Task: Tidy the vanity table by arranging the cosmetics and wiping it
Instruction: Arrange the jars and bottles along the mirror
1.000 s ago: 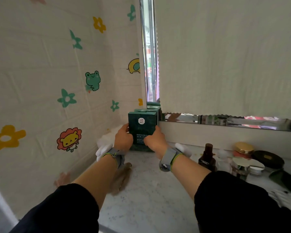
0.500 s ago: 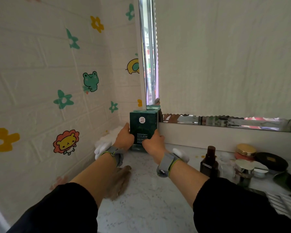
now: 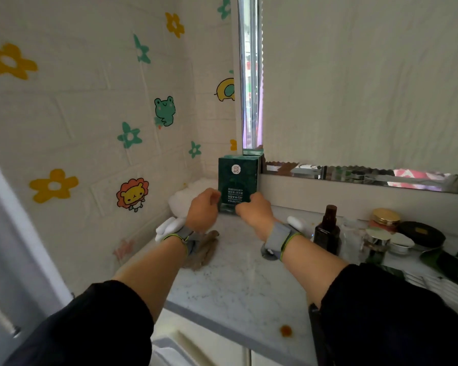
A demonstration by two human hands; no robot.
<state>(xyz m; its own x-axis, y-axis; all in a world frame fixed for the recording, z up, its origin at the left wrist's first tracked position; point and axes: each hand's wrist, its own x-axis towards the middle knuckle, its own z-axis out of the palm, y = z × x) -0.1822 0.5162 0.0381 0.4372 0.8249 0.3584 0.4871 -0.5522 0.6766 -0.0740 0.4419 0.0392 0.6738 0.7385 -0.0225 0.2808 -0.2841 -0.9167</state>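
A dark green mask box (image 3: 238, 180) stands upright in the back left corner of the marble vanity top (image 3: 238, 283), against the covered mirror. My left hand (image 3: 202, 208) grips its lower left side and my right hand (image 3: 254, 211) grips its lower right side. More green boxes behind it are mostly hidden. A brown cloth (image 3: 204, 250) lies on the top under my left wrist.
A dark brown bottle (image 3: 328, 231), a gold-lidded jar (image 3: 385, 219), a silver-lidded jar (image 3: 376, 243) and a black compact (image 3: 421, 233) crowd the right side. White fluffy items (image 3: 185, 199) sit by the sticker-covered left wall. An orange stain (image 3: 285, 331) marks the front edge.
Both hands have pushed the green box farther back into the corner against the mirror. My view has shifted slightly closer and left.
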